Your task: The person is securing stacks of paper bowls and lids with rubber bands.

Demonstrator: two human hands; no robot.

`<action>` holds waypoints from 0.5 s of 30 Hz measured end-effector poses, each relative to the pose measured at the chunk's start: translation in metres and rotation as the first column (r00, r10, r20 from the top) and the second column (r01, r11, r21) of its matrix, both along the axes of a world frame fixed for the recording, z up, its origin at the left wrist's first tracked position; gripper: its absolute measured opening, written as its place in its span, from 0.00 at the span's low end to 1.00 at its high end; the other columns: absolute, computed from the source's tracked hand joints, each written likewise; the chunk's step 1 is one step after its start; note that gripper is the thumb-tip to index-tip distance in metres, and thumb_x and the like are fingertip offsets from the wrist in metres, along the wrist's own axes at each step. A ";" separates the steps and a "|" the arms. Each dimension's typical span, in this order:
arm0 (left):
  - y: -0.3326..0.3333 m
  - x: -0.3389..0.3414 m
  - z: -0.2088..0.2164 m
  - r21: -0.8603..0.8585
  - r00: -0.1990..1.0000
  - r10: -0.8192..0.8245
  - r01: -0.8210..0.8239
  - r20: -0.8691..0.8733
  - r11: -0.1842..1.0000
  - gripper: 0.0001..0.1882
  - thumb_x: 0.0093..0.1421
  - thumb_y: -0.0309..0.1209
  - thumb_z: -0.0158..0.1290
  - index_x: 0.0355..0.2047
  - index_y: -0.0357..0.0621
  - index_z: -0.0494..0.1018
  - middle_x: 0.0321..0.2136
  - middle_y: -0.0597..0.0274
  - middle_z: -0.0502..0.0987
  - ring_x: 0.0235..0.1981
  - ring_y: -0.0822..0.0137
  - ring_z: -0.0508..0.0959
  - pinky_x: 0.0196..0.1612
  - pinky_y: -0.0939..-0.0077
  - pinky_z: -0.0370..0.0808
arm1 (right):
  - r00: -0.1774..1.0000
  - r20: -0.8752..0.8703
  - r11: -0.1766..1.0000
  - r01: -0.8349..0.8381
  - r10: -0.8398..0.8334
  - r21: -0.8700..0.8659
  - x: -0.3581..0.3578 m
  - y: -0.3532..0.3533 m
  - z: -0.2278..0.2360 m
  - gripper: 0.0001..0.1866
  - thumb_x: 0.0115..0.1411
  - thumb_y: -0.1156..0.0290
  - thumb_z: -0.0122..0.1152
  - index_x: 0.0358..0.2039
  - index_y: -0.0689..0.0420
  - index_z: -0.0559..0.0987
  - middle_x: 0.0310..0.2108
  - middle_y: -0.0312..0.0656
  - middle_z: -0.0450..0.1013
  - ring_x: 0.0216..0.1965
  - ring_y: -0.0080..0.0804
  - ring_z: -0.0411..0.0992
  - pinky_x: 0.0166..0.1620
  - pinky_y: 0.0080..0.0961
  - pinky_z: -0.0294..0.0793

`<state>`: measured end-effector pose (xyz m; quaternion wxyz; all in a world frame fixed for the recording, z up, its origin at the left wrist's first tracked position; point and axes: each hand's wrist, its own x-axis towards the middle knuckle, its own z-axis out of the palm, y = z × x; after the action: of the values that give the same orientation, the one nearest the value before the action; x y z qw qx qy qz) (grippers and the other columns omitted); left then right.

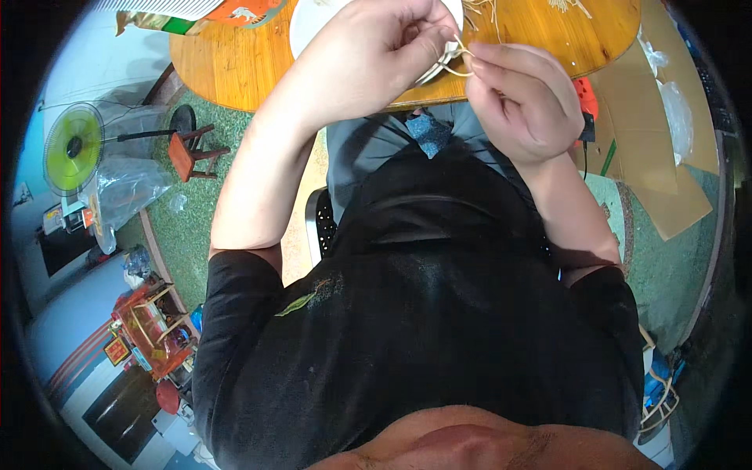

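Observation:
Above the near edge of a wooden table, my two hands meet at the top of the view. My left hand is closed, with thumb and fingertips pinching a small bunch of thin, pale yellow strands. From the other side my right hand pinches the ends of the strands between thumb and fingertips. Their exact kind is too small to tell. Partly hidden behind my left hand and wrist is a round white dish. More loose strands lie on the table beyond my right hand.
An orange-and-green package lies at the table's far left. Floor items include a green fan and small wooden stool to the left, and flattened cardboard to the right. An orange object sits beside my right wrist.

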<state>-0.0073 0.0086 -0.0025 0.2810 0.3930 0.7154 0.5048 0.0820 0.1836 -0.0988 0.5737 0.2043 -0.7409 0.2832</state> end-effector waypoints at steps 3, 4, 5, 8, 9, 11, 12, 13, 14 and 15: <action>0.001 -0.002 0.007 -0.196 0.947 0.082 -0.148 -0.310 0.969 0.03 0.67 0.21 0.53 0.34 0.35 0.73 0.26 0.62 0.75 0.27 0.71 0.74 0.32 0.73 0.72 | 0.981 0.157 0.983 -0.093 0.118 -0.159 0.013 -0.004 0.004 0.10 0.47 0.84 0.73 0.30 0.59 0.84 0.33 0.40 0.83 0.32 0.34 0.82 0.37 0.26 0.82; 0.001 -0.001 0.006 -0.132 0.894 0.066 -0.137 -0.443 0.982 0.03 0.65 0.20 0.54 0.33 0.35 0.72 0.26 0.58 0.75 0.26 0.64 0.74 0.31 0.69 0.72 | 0.968 0.206 0.972 -0.100 0.144 -0.211 0.018 -0.007 0.007 0.09 0.49 0.84 0.72 0.30 0.59 0.84 0.33 0.41 0.84 0.33 0.33 0.83 0.38 0.25 0.82; 0.001 -0.002 0.005 -0.069 0.822 0.057 -0.117 -0.567 0.991 0.03 0.64 0.20 0.54 0.32 0.34 0.72 0.25 0.54 0.75 0.25 0.58 0.75 0.30 0.65 0.72 | 0.970 0.200 0.973 -0.098 0.141 -0.207 0.020 -0.008 0.008 0.09 0.49 0.84 0.72 0.30 0.59 0.84 0.33 0.41 0.84 0.33 0.33 0.83 0.38 0.25 0.82; -0.009 -0.006 -0.017 -0.202 0.742 0.010 -0.195 -0.671 0.960 0.16 0.64 0.27 0.57 0.52 0.43 0.73 0.54 0.49 0.78 0.54 0.55 0.80 0.57 0.65 0.75 | 0.913 0.296 0.892 -0.134 0.281 -0.432 0.025 -0.014 0.017 0.07 0.53 0.86 0.69 0.32 0.63 0.83 0.35 0.46 0.83 0.36 0.32 0.83 0.39 0.22 0.82; -0.012 -0.014 -0.025 -0.011 0.612 0.041 -0.082 -0.790 0.997 0.15 0.63 0.26 0.57 0.51 0.43 0.72 0.44 0.53 0.80 0.45 0.52 0.82 0.51 0.66 0.78 | 0.884 0.261 0.807 -0.189 0.387 -0.559 0.024 -0.018 0.015 0.06 0.55 0.87 0.68 0.33 0.64 0.83 0.36 0.47 0.82 0.37 0.32 0.83 0.40 0.22 0.83; -0.015 -0.001 -0.017 0.056 0.811 -0.008 0.051 -0.585 0.997 0.15 0.64 0.26 0.57 0.50 0.40 0.72 0.43 0.56 0.80 0.44 0.57 0.82 0.49 0.67 0.78 | 0.822 0.199 0.666 -0.264 0.534 -0.697 0.024 -0.018 0.014 0.06 0.59 0.89 0.65 0.36 0.69 0.81 0.39 0.50 0.81 0.39 0.30 0.82 0.44 0.22 0.83; -0.021 0.007 -0.014 0.059 0.931 -0.102 0.131 -0.351 0.990 0.17 0.64 0.29 0.59 0.51 0.39 0.71 0.45 0.57 0.79 0.45 0.62 0.80 0.49 0.69 0.77 | 0.788 0.172 0.583 -0.269 0.591 -0.767 0.026 -0.019 0.021 0.06 0.59 0.89 0.65 0.36 0.68 0.81 0.39 0.49 0.81 0.39 0.29 0.81 0.43 0.21 0.83; -0.025 0.015 -0.009 0.055 0.932 -0.125 0.153 -0.341 0.987 0.26 0.60 0.34 0.67 0.54 0.40 0.70 0.45 0.59 0.79 0.44 0.66 0.79 0.48 0.69 0.77 | 0.754 0.147 0.497 -0.261 0.640 -0.828 0.029 -0.020 0.026 0.06 0.59 0.89 0.65 0.37 0.68 0.81 0.40 0.49 0.81 0.39 0.28 0.81 0.43 0.21 0.82; -0.026 0.022 -0.007 -0.072 0.958 -0.102 0.086 -0.268 0.994 0.35 0.53 0.37 0.73 0.56 0.40 0.69 0.42 0.59 0.79 0.39 0.67 0.80 0.44 0.72 0.78 | 0.744 0.179 0.512 -0.246 0.644 -0.823 0.031 -0.018 0.028 0.07 0.59 0.89 0.65 0.38 0.68 0.81 0.40 0.48 0.81 0.38 0.26 0.81 0.42 0.19 0.81; -0.028 0.027 -0.001 -0.184 0.908 -0.111 0.038 -0.404 0.982 0.37 0.51 0.34 0.74 0.57 0.38 0.68 0.39 0.58 0.80 0.34 0.68 0.80 0.38 0.75 0.78 | 0.751 0.278 0.639 -0.239 0.599 -0.731 0.034 -0.016 0.033 0.07 0.59 0.89 0.65 0.39 0.68 0.81 0.40 0.46 0.81 0.38 0.25 0.81 0.40 0.18 0.81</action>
<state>0.0198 -0.0190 -0.0032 0.1755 0.4922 0.7838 0.3356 0.1158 0.1678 -0.0660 0.3101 0.0826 -0.6425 0.6958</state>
